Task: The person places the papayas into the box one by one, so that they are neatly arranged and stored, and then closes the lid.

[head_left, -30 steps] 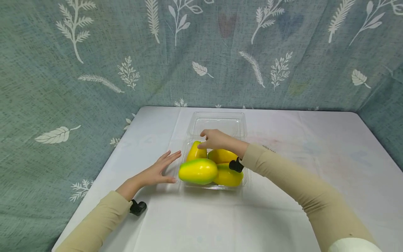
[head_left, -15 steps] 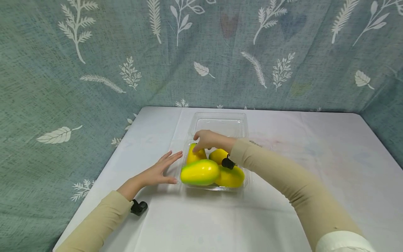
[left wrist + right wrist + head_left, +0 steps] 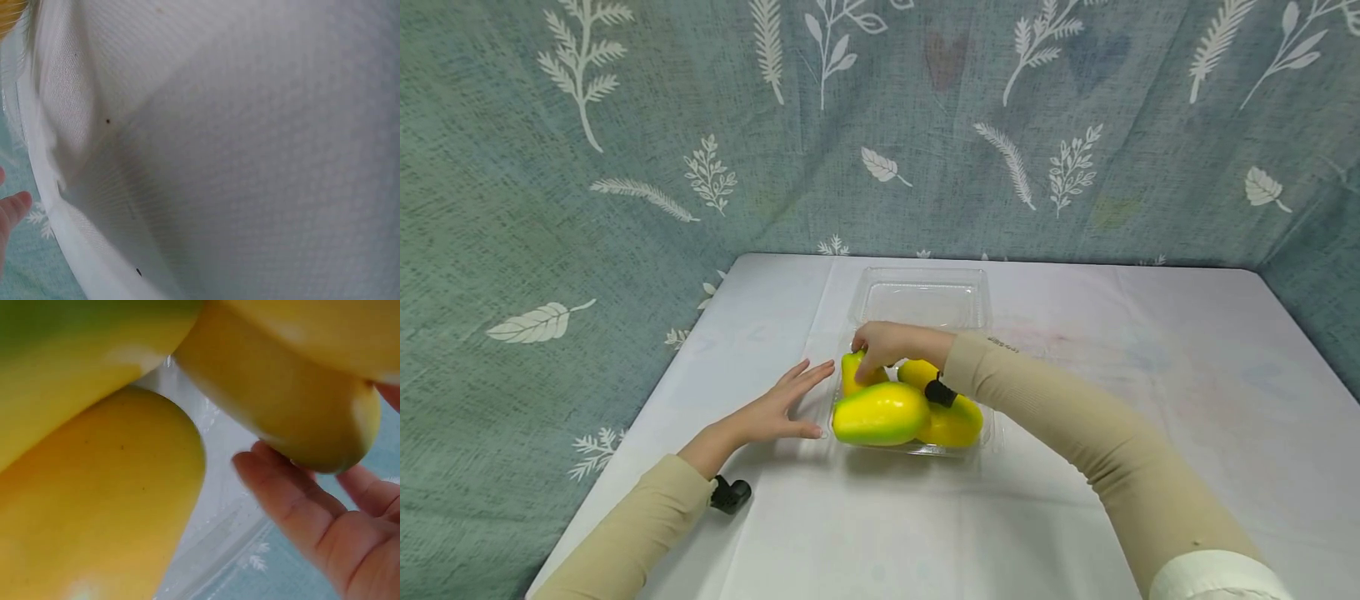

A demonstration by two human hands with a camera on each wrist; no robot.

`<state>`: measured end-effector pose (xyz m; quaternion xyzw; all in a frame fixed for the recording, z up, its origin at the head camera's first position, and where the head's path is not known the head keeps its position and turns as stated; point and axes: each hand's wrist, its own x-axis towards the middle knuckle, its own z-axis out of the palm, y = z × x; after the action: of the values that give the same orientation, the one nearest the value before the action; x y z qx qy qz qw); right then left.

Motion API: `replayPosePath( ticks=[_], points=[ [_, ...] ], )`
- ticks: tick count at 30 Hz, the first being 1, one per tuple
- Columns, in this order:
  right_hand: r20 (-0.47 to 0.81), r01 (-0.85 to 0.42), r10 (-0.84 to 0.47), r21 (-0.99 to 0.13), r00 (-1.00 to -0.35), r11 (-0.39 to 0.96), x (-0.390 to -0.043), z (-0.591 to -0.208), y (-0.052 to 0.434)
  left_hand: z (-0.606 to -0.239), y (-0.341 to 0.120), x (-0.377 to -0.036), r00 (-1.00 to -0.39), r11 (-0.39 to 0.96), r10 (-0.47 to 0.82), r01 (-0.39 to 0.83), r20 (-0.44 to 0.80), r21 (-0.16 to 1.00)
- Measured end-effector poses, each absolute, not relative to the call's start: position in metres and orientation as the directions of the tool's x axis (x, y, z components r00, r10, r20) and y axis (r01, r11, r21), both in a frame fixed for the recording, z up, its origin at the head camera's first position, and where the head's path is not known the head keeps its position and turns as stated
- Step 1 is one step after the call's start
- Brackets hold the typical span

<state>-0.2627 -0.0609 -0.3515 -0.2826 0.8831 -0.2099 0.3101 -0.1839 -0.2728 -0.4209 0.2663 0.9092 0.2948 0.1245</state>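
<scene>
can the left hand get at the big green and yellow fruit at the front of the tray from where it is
Probably yes. The left hand lies open on the table beside the clear tray, and the green and yellow fruit sits topmost at the near left, uncovered. Only the low tray wall stands between.

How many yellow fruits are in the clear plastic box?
4 visible: front left fruit; front right fruit; back left fruit, gripped by the right hand; back right fruit. More may be hidden.

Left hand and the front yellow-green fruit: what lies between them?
In the head view, only the clear tray's wall separates the left hand from the front fruit.
</scene>
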Motion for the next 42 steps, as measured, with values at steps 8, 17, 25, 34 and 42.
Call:
replayPosePath(
  ticks=[8, 17, 25, 34, 42],
  points=[
    [-0.285, -0.526, -0.736, -0.548, -0.614, 0.65, -0.263, -0.347, -0.058, -0.42, -0.273, -0.184, -0.82, 0.686, 0.568, 0.426, -0.069, 0.59],
    [-0.129, -0.678, -0.781, -0.424, -0.61, 0.6, -0.266, -0.34, -0.057, -0.422, -0.274, -0.183, -0.82, 0.675, 0.57, 0.429, -0.054, 0.601],
    [-0.176, -0.727, -0.805, -0.353, -0.567, 0.589, -0.259, -0.341, -0.062, -0.422, -0.274, -0.184, -0.832, 0.684, 0.55, 0.399, -0.071, 0.611],
    [-0.135, -0.689, -0.785, -0.407, -0.604, 0.6, -0.274, -0.329, -0.036, -0.42, -0.276, -0.189, -0.82, 0.693, 0.567, 0.421, -0.081, 0.586],
    [-0.069, -0.581, -0.712, -0.526, -0.699, 0.621, -0.3, -0.313, 0.022, -0.405, -0.283, -0.202, -0.842, 0.698, 0.534, 0.384, -0.082, 0.604]
  ],
)
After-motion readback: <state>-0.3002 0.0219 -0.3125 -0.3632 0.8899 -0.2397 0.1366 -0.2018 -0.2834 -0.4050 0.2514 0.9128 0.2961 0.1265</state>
